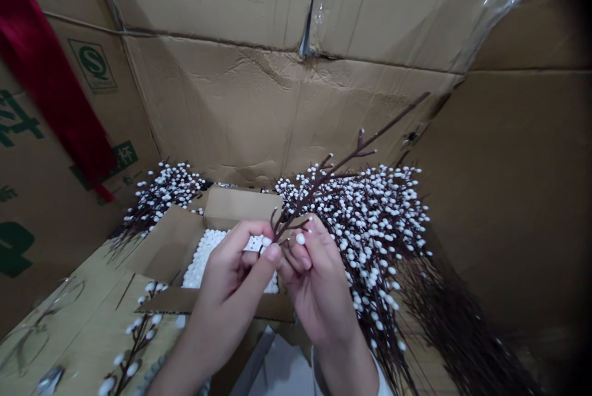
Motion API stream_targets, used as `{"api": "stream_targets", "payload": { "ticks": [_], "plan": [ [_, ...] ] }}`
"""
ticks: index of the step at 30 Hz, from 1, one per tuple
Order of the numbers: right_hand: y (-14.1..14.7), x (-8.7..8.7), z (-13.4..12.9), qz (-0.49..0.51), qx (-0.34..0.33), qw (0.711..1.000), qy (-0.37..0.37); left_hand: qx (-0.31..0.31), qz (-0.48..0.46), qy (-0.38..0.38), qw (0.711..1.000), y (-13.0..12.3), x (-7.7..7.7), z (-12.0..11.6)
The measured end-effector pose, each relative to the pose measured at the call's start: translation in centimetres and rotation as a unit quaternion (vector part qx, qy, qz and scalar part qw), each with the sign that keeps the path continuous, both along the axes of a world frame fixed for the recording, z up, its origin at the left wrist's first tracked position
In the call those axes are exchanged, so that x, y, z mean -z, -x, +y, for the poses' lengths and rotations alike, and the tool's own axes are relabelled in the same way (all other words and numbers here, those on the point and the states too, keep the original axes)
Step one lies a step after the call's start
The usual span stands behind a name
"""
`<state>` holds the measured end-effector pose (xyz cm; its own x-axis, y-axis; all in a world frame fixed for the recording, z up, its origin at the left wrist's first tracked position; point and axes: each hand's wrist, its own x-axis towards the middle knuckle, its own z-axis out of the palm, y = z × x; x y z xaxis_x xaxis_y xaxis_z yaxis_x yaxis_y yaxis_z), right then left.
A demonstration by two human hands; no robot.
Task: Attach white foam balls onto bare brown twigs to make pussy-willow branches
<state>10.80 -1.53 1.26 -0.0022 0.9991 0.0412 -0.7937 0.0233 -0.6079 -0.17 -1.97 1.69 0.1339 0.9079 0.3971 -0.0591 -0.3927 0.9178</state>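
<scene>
Between my two hands rises a brown artificial twig (pixel 319 183), forked and mostly bare, slanting up to the right. My left hand (pixel 235 279) pinches its lower part between thumb and forefinger, with a white bud by the fingertips. Close beside it, my right hand (pixel 319 279) has its fingers curled and pressed together near a side branch, with a white bud (pixel 300 239) at the fingertips. Behind and below the hands, an open cardboard box (pixel 161 251) holds many loose white buds (pixel 208 254).
A big heap of white-budded branches (pixel 374 211) lies at right, bare brown stems (pixel 462 316) beyond it. Another budded bundle (pixel 169 189) lies back left. One budded branch (pixel 136 340) rests front left. Cardboard cartons (pixel 222 100) wall the back; a red ribbon (pixel 55 69) hangs left.
</scene>
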Motion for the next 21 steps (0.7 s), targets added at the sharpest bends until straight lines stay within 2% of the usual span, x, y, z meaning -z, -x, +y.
{"api": "stream_targets", "payload": {
  "ticks": [8,21],
  "plan": [
    [0.2,0.1,0.0,-0.007,-0.005,1.000,0.012,0.005,0.094,-0.040,0.995,-0.1,0.8,0.2],
    [0.1,0.3,0.0,-0.015,-0.001,1.000,0.001,-0.019,0.136,-0.049,0.989,0.0,1.1,0.4]
  ]
}}
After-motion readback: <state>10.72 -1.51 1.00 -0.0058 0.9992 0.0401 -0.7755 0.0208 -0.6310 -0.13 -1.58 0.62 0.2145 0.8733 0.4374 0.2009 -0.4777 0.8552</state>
